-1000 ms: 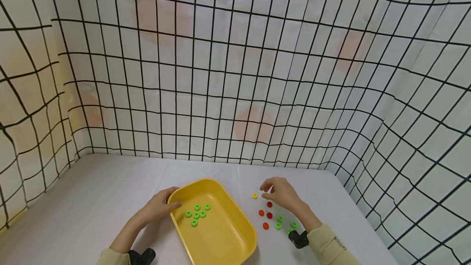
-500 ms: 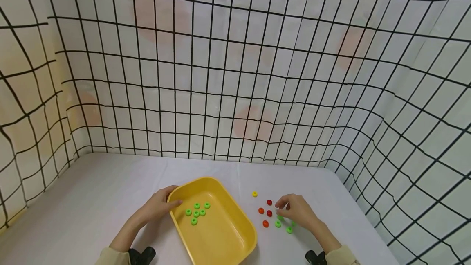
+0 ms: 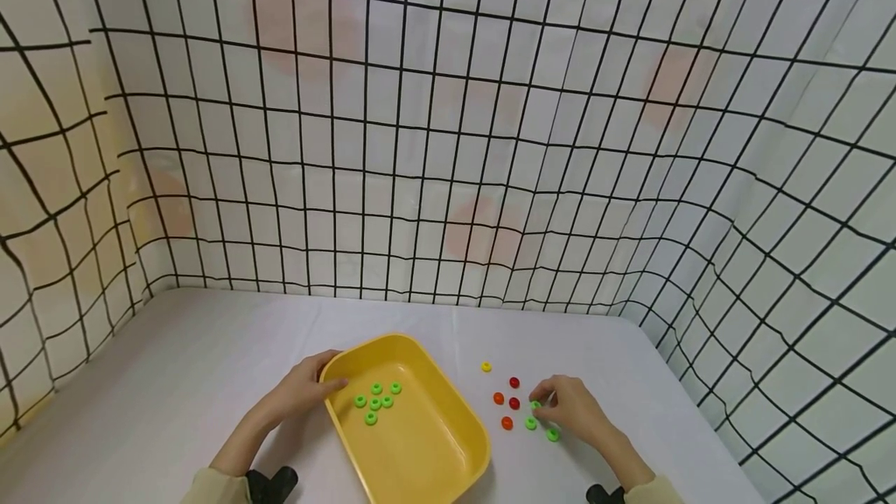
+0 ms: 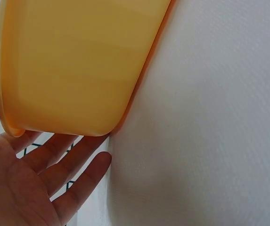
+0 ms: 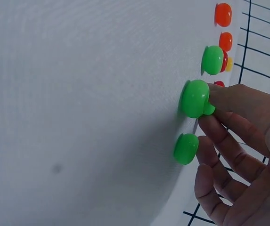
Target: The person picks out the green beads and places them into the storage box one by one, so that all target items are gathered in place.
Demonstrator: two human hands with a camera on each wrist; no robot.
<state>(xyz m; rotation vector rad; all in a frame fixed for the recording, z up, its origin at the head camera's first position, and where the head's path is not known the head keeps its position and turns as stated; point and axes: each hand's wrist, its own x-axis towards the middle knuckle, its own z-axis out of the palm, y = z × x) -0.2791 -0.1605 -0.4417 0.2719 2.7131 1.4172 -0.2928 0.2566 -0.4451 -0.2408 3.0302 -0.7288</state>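
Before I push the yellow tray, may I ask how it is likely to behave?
The yellow tray is probably rather stiff: its rim looks unbent where the left hand holds it. Being wide and shallow, it seems more apt to slide than tip. The small green rings inside may shift if it is jerked.

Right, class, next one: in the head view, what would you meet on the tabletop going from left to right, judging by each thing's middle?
Left hand → yellow tray → yellow bead → two orange beads → two red beads → right hand.
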